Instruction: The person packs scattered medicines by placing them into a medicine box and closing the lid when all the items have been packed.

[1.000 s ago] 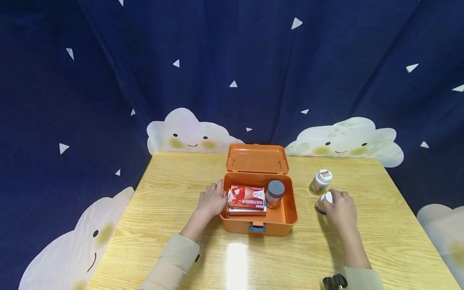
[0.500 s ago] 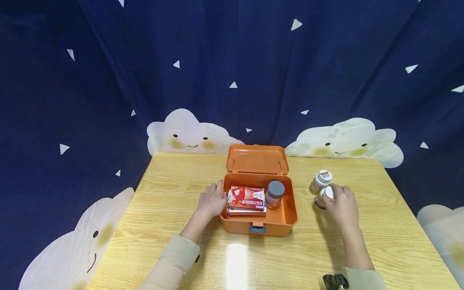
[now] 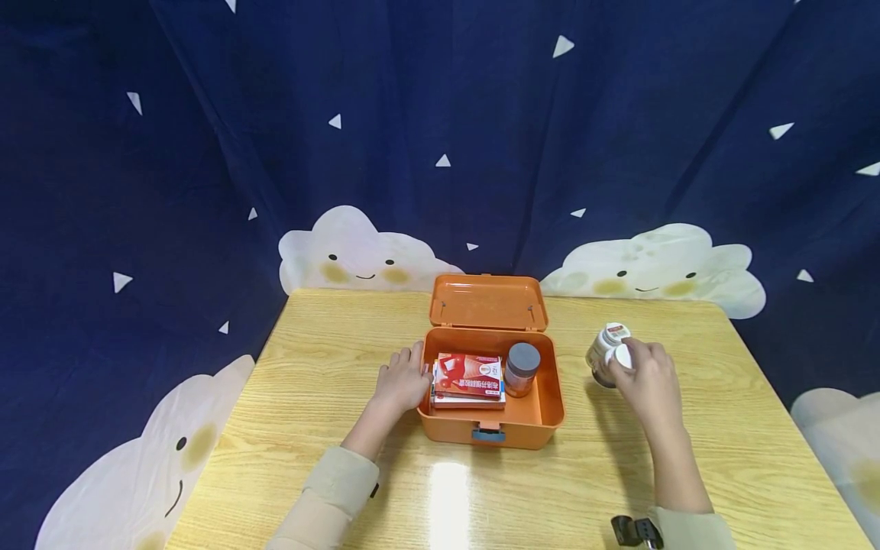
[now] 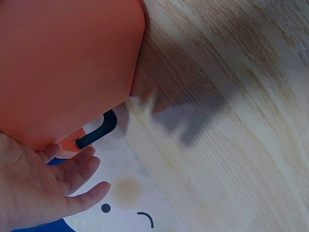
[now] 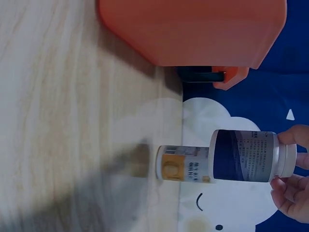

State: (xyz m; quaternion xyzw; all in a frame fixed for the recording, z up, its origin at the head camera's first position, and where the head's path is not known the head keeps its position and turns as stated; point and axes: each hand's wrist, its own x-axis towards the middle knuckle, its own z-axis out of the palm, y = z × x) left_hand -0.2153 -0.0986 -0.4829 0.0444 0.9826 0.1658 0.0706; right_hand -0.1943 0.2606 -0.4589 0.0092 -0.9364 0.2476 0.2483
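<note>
My right hand (image 3: 649, 384) pinches the white cap of a pill bottle (image 5: 244, 155) with a navy and grey label; in the right wrist view its base shows off the tabletop. Close behind it stands a second pill bottle (image 5: 186, 164), white with an orange patch on its label, partly covered by the held one. My left hand (image 3: 401, 378) holds the left rim of an orange box (image 3: 491, 431), thumb over the rim and fingers along the outer wall. Inside that box lie stacked medicine cartons (image 3: 469, 376), a red one on top, beside a grey-lidded jar (image 3: 522, 367).
The box's lid (image 3: 488, 300) is laid back behind it, and a blue latch (image 3: 488, 435) sits on the front. Everything stands on a wood-grain table (image 3: 330, 328). A dark blue curtain (image 3: 385, 92) with smiling clouds hangs behind the far edge.
My right hand has raised the navy-labelled pill bottle slightly and moved it away from me, so it now overlaps the other bottle. My left hand and the box have stayed put.
</note>
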